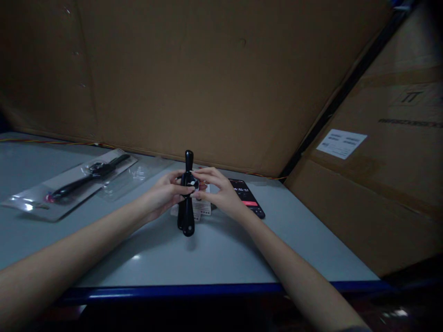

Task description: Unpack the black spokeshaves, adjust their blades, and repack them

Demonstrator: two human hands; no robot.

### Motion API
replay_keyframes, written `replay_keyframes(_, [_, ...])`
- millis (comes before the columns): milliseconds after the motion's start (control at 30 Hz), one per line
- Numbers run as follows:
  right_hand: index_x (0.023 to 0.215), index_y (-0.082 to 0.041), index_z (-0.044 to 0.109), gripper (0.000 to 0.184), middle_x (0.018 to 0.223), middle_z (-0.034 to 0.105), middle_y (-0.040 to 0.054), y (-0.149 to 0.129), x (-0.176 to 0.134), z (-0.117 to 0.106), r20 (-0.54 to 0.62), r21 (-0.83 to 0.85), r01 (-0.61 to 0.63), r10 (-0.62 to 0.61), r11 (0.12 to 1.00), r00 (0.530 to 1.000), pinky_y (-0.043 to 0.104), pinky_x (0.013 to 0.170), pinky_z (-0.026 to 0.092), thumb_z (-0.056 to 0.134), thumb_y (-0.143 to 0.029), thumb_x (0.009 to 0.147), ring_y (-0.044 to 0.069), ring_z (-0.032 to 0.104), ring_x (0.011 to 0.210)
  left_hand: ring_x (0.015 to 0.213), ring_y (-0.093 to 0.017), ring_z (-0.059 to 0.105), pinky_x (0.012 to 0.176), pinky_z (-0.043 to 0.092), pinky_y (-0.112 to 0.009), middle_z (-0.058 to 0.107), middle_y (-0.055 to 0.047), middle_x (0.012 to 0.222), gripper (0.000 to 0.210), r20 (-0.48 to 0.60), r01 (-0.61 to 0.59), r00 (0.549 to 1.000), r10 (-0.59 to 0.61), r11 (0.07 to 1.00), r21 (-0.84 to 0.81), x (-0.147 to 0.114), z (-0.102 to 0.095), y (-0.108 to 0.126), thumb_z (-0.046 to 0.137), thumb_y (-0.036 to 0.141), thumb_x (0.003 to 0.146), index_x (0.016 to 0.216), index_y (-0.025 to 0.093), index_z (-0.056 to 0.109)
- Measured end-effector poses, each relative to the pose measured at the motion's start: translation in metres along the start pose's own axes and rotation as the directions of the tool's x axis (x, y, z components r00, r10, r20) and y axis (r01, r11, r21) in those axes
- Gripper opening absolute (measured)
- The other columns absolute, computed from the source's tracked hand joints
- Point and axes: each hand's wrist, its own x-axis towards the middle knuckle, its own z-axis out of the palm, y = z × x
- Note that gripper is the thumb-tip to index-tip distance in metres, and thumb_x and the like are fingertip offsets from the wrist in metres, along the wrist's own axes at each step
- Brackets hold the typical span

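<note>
Above the middle of the table, a black tool (188, 216) with long rounded handles is held upright between both hands. Two of its handles point down and another black end sticks up; its exact kind cannot be made out. My left hand (168, 190) is closed around its middle from the left, thumb across the front. From the right, my right hand (216, 188) pinches at the small dark part in the middle, where something shiny shows. Fingers hide much of this middle part. Behind the hands lie white printed cards (204, 207), partly covered.
A similar black tool in a clear package with a card backing (74, 191) lies at left, beside an empty-looking clear plastic wrapper (133, 177). A phone (247, 196) showing a timer lies right of my hands. Cardboard (173, 83) walls the back; a labelled carton (374, 161) stands at right.
</note>
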Motion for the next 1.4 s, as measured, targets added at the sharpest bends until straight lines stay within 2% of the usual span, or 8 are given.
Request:
replay_keyframes(200, [0.108, -0.033, 0.059, 0.046, 0.110, 0.054, 0.0023, 0.001, -0.001, -0.001, -0.007, 0.076, -0.045, 0.045, 0.996, 0.999, 0.037, 0.083, 0.047, 0.071, -0.021, 0.066, 0.017, 0.050, 0.104, 0.089, -0.019, 0.063, 0.078, 0.049, -0.027, 0.067, -0.010, 0.095, 0.044, 0.002, 0.002, 1.000, -0.002, 1.000, 0.009, -0.001, 0.001, 0.000, 0.066, 0.000, 0.065, 0.106, 0.013, 0.054])
replay_keyframes(467, [0.108, -0.031, 0.060, 0.045, 0.107, 0.056, 0.0033, -0.005, 0.001, -0.004, -0.008, -0.034, 0.009, -0.010, 0.999, 1.000, 0.040, 0.090, 0.041, 0.072, -0.023, 0.066, 0.018, 0.050, 0.103, 0.084, -0.019, 0.064, 0.078, 0.049, -0.028, 0.067, -0.009, 0.090, 0.049, -0.018, 0.036, 0.999, -0.036, 0.999, -0.028, -0.005, 0.008, 0.005, 0.064, -0.005, 0.060, 0.104, 0.012, 0.053])
replay_keyframes(600, [0.114, -0.031, 0.056, 0.047, 0.109, 0.054, 0.0037, -0.006, 0.000, -0.006, 0.061, -0.106, 0.036, -0.029, 0.994, 0.998, 0.041, 0.094, 0.038, 0.068, -0.025, 0.070, 0.018, 0.047, 0.107, 0.090, -0.020, 0.063, 0.080, 0.049, -0.028, 0.067, -0.010, 0.093, 0.048, 0.008, 0.035, 0.999, -0.035, 0.999, -0.021, -0.003, 0.005, 0.002, 0.064, -0.004, 0.062, 0.106, 0.012, 0.052])
replay_keyframes(733, [0.118, -0.033, 0.052, 0.047, 0.113, 0.049, 0.0042, -0.003, -0.002, -0.005, 0.110, -0.113, 0.014, -0.001, 0.994, 0.994, 0.040, 0.090, 0.040, 0.065, -0.028, 0.073, 0.018, 0.045, 0.108, 0.087, -0.020, 0.064, 0.079, 0.049, -0.027, 0.067, -0.009, 0.091, 0.047, 0.015, 0.044, 0.999, -0.044, 0.999, -0.005, -0.003, 0.003, 0.000, 0.064, -0.003, 0.062, 0.105, 0.013, 0.053])
replay_keyframes(933, [0.118, -0.030, 0.051, 0.046, 0.112, 0.049, 0.0047, -0.004, 0.000, -0.009, 0.119, -0.114, 0.009, 0.004, 0.993, 0.993, 0.037, 0.087, 0.041, 0.065, -0.028, 0.073, 0.018, 0.046, 0.107, 0.084, -0.019, 0.065, 0.078, 0.049, -0.028, 0.067, -0.009, 0.090, 0.046, -0.045, 0.064, 0.997, -0.064, 0.998, 0.005, -0.004, 0.007, 0.002, 0.062, -0.005, 0.061, 0.103, 0.012, 0.054])
replay_keyframes(1100, [0.096, -0.021, 0.056, 0.019, 0.093, 0.055, 0.0039, -0.012, 0.003, -0.016, 0.061, -0.260, -0.005, 0.021, 0.966, 0.998, 0.033, 0.079, 0.041, 0.058, -0.029, 0.079, 0.017, 0.052, 0.091, 0.076, -0.018, 0.065, 0.077, 0.049, -0.031, 0.066, -0.008, 0.085, 0.051, -0.139, 0.083, 0.987, -0.076, 0.995, 0.049, -0.001, 0.007, -0.002, 0.064, -0.006, 0.058, 0.104, 0.012, 0.051])
replay_keyframes(1233, [0.088, -0.020, 0.056, 0.011, 0.088, 0.057, 0.0034, -0.015, 0.003, -0.016, 0.177, -0.412, 0.071, 0.004, 0.909, 0.984, 0.032, 0.077, 0.038, 0.057, -0.026, 0.080, 0.018, 0.050, 0.088, 0.071, -0.016, 0.065, 0.075, 0.049, -0.030, 0.066, -0.006, 0.082, 0.053, -0.142, 0.105, 0.986, -0.093, 0.991, 0.084, -0.001, 0.006, -0.006, 0.065, -0.006, 0.057, 0.104, 0.013, 0.048])
replay_keyframes(1400, [0.085, -0.021, 0.057, 0.006, 0.086, 0.057, 0.0023, -0.012, 0.003, -0.014, 0.198, -0.366, 0.102, -0.030, 0.925, 0.980, 0.031, 0.076, 0.037, 0.054, -0.025, 0.082, 0.016, 0.051, 0.085, 0.071, -0.015, 0.065, 0.071, 0.048, -0.028, 0.065, -0.005, 0.083, 0.055, -0.136, 0.140, 0.983, -0.121, 0.980, 0.140, -0.004, 0.008, -0.004, 0.067, -0.003, 0.056, 0.104, 0.015, 0.048])
